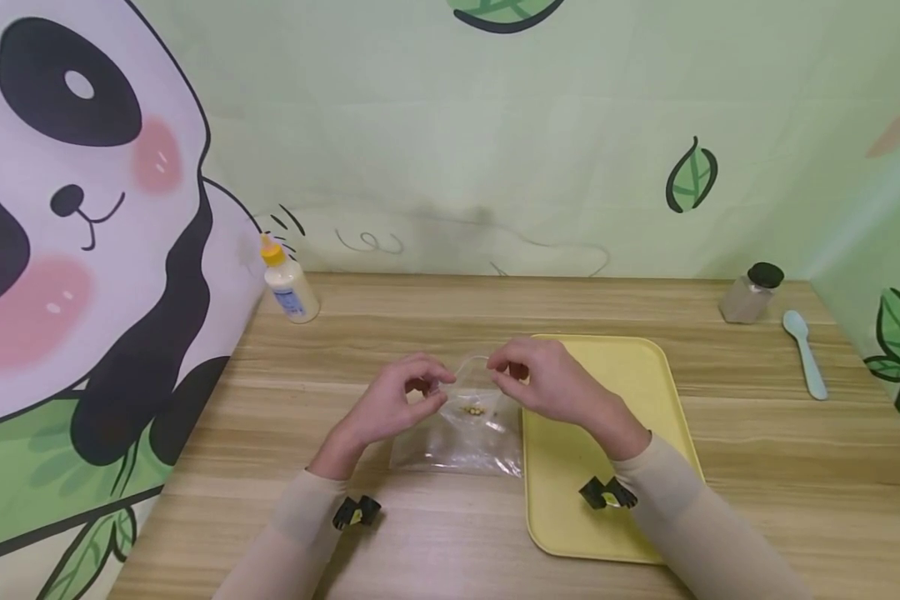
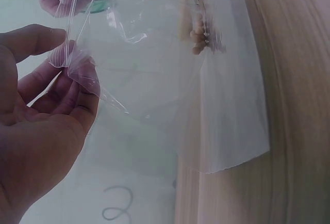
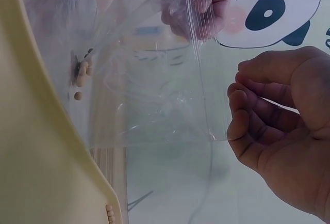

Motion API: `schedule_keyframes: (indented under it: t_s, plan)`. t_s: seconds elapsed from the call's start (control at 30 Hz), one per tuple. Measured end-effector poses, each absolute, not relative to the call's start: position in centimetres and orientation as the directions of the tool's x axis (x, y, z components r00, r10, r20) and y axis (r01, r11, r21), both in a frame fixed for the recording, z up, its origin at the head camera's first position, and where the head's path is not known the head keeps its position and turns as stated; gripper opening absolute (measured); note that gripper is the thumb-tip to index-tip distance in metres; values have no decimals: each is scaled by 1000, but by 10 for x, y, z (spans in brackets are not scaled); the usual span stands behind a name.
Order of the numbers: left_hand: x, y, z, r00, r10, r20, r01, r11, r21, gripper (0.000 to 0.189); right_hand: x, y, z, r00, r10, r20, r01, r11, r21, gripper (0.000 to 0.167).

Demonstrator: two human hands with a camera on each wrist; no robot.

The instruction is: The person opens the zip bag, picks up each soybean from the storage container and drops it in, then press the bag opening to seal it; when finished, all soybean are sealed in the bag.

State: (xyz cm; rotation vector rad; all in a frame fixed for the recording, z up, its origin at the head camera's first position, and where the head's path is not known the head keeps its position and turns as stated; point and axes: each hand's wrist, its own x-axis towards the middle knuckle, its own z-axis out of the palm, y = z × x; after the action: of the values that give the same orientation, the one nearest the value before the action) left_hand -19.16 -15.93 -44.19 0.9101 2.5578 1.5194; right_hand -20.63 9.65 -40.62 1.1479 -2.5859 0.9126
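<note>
A clear zip bag (image 1: 457, 446) stands over the table between both hands, its mouth uppermost. Small round tan pieces, like beans (image 2: 198, 34), lie together low inside it, a few of them darker. On the left side of the mouth, the left hand (image 1: 399, 398) pinches the zip strip between thumb and fingers. Opposite it, the right hand (image 1: 547, 385) has its thumb and curled fingertips on the other end of the bag's upper edge. Between the hands, the rim bows up in a thin arc in the head view.
A yellow tray (image 1: 607, 525) lies under the right forearm, beside the bag. Several small tan pieces (image 3: 110, 213) show at its edge. At back left stands a glue bottle (image 1: 292, 292); at right are a black-lidded jar (image 1: 746, 298) and a light-blue spoon (image 1: 805, 354).
</note>
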Motion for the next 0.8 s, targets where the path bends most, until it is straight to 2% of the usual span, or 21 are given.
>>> schedule_keyframes:
  t_s: [0.47,0.8]
  plan:
    - [-186,-155,-430,-842,485,236,446,379,811,21,-225,108,-410,-723,-578,378,-685,529,-502,11]
    - [-174,-152,-410,-835,487,257,464,371,805,21,-243,117,-417,-793,-520,316,-602,594,-534,12]
